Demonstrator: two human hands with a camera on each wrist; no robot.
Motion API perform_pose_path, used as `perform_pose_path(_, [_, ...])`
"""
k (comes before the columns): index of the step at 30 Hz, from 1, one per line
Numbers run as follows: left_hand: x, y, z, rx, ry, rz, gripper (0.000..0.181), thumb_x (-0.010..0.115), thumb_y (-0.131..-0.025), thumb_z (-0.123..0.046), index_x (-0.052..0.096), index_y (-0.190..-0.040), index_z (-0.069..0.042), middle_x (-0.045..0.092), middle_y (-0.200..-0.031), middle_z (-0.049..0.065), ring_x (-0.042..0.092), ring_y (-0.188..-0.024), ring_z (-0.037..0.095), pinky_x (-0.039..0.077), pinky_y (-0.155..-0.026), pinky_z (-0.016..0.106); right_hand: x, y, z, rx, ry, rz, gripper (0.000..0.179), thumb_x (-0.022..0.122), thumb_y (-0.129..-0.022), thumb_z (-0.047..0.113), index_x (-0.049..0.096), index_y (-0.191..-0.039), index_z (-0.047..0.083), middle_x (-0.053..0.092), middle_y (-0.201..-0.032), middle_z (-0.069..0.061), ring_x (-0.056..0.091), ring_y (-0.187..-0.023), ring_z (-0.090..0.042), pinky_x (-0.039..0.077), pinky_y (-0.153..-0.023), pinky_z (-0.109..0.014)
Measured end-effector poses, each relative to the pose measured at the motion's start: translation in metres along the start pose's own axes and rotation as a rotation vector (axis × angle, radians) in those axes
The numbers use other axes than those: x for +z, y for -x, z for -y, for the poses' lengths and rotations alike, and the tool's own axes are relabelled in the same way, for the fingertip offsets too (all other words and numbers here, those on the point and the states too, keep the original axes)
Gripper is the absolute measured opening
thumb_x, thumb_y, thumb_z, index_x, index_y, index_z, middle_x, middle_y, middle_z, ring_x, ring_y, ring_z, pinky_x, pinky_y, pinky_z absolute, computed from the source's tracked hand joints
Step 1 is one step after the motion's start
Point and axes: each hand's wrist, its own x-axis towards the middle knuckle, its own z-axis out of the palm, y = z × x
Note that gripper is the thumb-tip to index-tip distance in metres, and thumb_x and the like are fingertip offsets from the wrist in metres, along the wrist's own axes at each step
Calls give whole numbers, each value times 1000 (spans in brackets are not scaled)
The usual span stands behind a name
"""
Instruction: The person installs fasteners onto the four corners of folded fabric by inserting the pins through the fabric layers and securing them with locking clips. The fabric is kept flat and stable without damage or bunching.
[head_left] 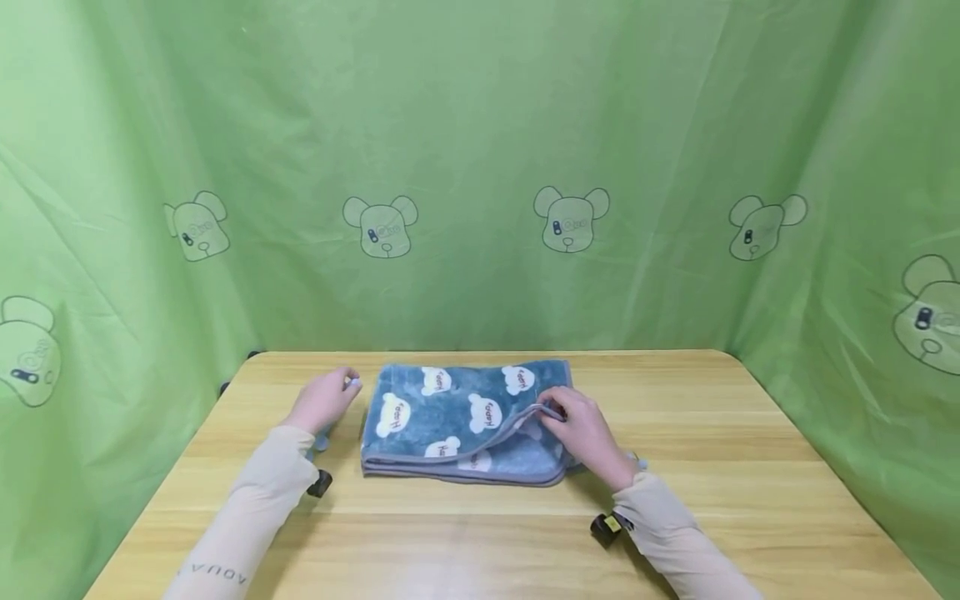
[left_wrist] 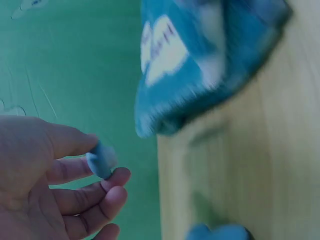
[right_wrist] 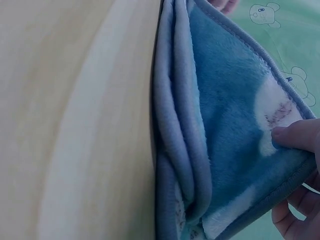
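So the folded teal blanket with white bear heads is lying on the wooden worktop, between the two hands. Right hand has its fingers pinching the grey-trimmed edge of the top layer, raised off the layers below. Left hand is just beside the blanket, fingers pinching a small blue thing (can't tell what, it's blurry).

Forearms stretched forward, angled inward, left hand pinching, its fingers curled, right hand pinching too, thumb set against its fingers
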Motion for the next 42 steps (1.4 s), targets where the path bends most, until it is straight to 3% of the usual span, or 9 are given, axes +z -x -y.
perform_pose_path(4, [-3, -2, -24, 71, 40, -51, 36, 44, -102, -28, 59, -121, -1, 68, -114, 20, 65, -102, 36, 49, -93, 53, 0, 0, 1, -9, 21, -4, 20, 80, -75, 2, 67, -88, 12, 65, -81, 1, 55, -74, -10, 51, -66, -27])
perform_pose_path(8, [-2, -8, -54, 139, 83, -78, 36, 45, -103, -27, 60, -122, -1, 69, -114, 19, 65, -105, 35, 49, -95, 51, -1, 0, 1, -20, 36, -9, 20, 80, -75, 3, 67, -88, 12, 65, -82, 0, 56, -74, -11, 51, -66, -29])
perform_pose_path(19, [24, -29, -124, 308, 203, -27, 31, 48, -103, -25, 63, -121, -5, 70, -109, 10, 66, -99, 24, 52, -93, 41, -3, 1, 0, -49, 40, 12, 21, 80, -74, 2, 68, -88, 11, 66, -83, -2, 58, -76, -11, 53, -67, -28])
perform_pose_path(26, [46, -38, -152, 396, 251, 27, 31, 45, -104, -26, 63, -121, -7, 70, -105, 8, 66, -94, 21, 52, -88, 39, -6, 0, -2, -106, 26, 44, 20, 80, -75, 4, 69, -89, 12, 67, -85, 0, 59, -77, -12, 53, -69, -28])
perform_pose_path(33, [67, -37, -177, 458, 275, 98, 33, 45, -104, -25, 64, -122, -6, 70, -110, 11, 67, -101, 22, 53, -91, 38, -8, 0, -6, -175, 10, 78, 19, 80, -75, 4, 69, -89, 12, 65, -83, 3, 56, -78, -10, 51, -69, -26])
perform_pose_path(42, [88, -36, -192, 537, 260, 168, 33, 46, -104, -25, 62, -127, -8, 71, -110, 7, 66, -102, 19, 52, -92, 34, -9, 0, -8, -220, 0, 122, 20, 80, -75, 3, 69, -90, 12, 65, -83, 4, 54, -78, -8, 50, -68, -24])
